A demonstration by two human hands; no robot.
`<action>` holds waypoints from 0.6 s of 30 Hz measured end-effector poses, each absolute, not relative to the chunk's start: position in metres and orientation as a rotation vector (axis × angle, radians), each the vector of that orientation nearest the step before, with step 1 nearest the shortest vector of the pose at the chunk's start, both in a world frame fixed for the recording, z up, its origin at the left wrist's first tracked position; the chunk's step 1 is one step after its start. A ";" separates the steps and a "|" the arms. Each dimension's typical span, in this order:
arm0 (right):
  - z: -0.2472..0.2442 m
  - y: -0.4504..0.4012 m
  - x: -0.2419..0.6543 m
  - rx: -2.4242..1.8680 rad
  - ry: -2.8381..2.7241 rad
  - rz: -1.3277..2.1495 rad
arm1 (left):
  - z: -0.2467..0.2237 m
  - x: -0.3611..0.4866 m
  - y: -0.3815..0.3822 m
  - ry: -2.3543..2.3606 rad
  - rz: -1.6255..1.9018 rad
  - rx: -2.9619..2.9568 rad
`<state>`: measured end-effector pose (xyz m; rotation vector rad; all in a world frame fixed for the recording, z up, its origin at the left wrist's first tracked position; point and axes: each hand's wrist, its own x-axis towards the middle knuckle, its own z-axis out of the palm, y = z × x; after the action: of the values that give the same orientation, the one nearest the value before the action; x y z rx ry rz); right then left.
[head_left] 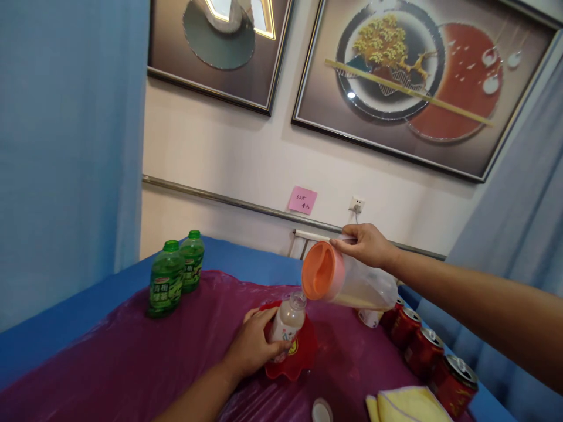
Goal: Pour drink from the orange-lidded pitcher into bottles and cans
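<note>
My left hand is wrapped round a small clear bottle with a printed label, uncapped and tilted a little, over a red scalloped dish. Above and to the right, my right hand grips the handle of a translucent pitcher with an orange lid. The pitcher lies nearly on its side, its lid end at the bottle's mouth. Cloudy pale liquid shows in the pitcher and in the bottle. Whether liquid is flowing between them is too small to tell.
Two green bottles stand at the left on purple sheeting. Several red cans line the right side, near a yellow cloth. A white cap lies at the front. Behind the pitcher sits a white cup.
</note>
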<state>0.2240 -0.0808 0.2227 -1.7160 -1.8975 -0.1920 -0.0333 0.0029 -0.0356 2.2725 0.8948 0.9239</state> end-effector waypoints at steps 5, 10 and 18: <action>0.222 -0.082 0.223 -1.703 -1.897 -0.198 | -0.035 -0.033 0.003 0.894 0.922 2.269; 0.223 -0.082 0.223 -1.716 -1.911 -0.217 | -0.033 -0.033 0.001 0.904 0.915 2.258; 0.222 -0.081 0.223 -1.712 -1.913 -0.206 | -0.031 -0.033 0.000 0.903 0.924 2.273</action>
<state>0.2234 -0.0809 0.2225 -1.7116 -1.9128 -0.2063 -0.0327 -0.0003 -0.0307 2.2729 0.9029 0.9241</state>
